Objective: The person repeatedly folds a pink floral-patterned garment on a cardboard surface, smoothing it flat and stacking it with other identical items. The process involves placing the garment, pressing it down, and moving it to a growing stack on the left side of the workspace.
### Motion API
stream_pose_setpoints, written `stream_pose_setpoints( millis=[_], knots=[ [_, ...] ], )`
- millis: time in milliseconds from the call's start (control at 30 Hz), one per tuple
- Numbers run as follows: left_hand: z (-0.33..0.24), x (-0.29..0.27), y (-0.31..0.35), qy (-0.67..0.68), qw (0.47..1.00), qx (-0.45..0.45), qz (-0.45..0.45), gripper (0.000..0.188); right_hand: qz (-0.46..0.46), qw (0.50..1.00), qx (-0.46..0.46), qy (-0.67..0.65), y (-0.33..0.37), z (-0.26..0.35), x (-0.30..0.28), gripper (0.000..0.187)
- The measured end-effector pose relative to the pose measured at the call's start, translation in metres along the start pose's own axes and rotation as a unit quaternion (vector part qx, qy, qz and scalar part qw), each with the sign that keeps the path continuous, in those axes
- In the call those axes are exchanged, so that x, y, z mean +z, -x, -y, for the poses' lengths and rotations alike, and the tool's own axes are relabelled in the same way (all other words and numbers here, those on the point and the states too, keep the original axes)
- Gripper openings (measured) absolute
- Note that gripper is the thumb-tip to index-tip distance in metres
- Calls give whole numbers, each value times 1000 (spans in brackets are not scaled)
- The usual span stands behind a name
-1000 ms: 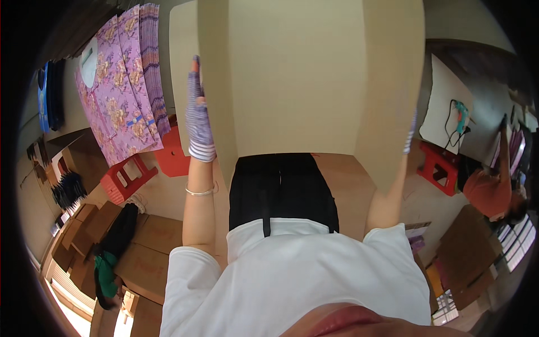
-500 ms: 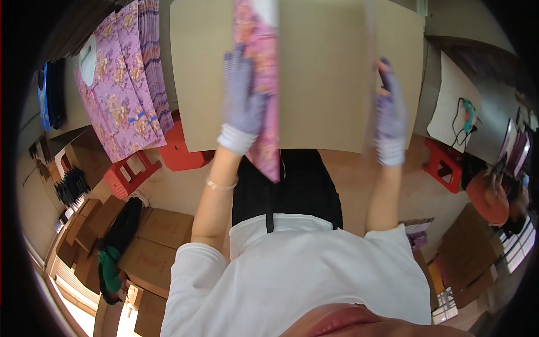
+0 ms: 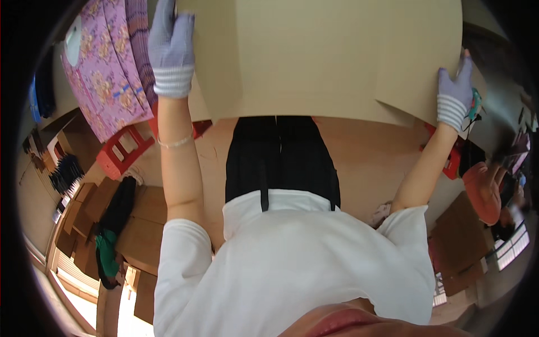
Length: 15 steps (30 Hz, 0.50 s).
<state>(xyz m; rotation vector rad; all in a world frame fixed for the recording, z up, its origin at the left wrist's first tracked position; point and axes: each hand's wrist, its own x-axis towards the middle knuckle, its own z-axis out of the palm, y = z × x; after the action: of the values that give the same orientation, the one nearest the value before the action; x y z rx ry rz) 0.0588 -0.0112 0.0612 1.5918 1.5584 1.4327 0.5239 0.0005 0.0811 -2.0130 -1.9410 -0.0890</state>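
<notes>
A large tan cardboard sheet (image 3: 309, 62) with creases and side panels spreads in front of me, its plain face toward me. My left hand (image 3: 171, 45), in a pale purple knit glove with a striped white cuff, grips its left edge; the fingertips run out of the picture at the top. At the right edge, my right hand (image 3: 456, 92) in a matching glove holds on, thumb over the near side. How the fingers sit behind the sheet is hidden.
Pink-purple floral bags or folded pieces (image 3: 101, 78) lie stacked at the left, above a red plastic stool (image 3: 123, 151). Cardboard boxes (image 3: 140, 224) and a person in green (image 3: 106, 247) are behind left. Another person's arm (image 3: 483, 191) shows at the right, near a teal tool (image 3: 476, 104).
Both hands have moved apart and outward to the sheet's edges. The floral strip under my left hand no longer shows, and a creased tan face fills the space between the hands.
</notes>
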Motion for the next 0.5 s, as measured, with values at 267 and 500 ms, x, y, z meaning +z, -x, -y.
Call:
stream_pose_setpoints(
  millis=[267, 500],
  knots=[
    [-8, 76, 13, -162, 960, 217, 75, 56, 239, 863, -2, -445, 70, 130, 25, 27],
    [-5, 109, 53, -327, 910, 166, 196, 61, 291, 863, 85, -404, 93, 163, 78, 26]
  ],
)
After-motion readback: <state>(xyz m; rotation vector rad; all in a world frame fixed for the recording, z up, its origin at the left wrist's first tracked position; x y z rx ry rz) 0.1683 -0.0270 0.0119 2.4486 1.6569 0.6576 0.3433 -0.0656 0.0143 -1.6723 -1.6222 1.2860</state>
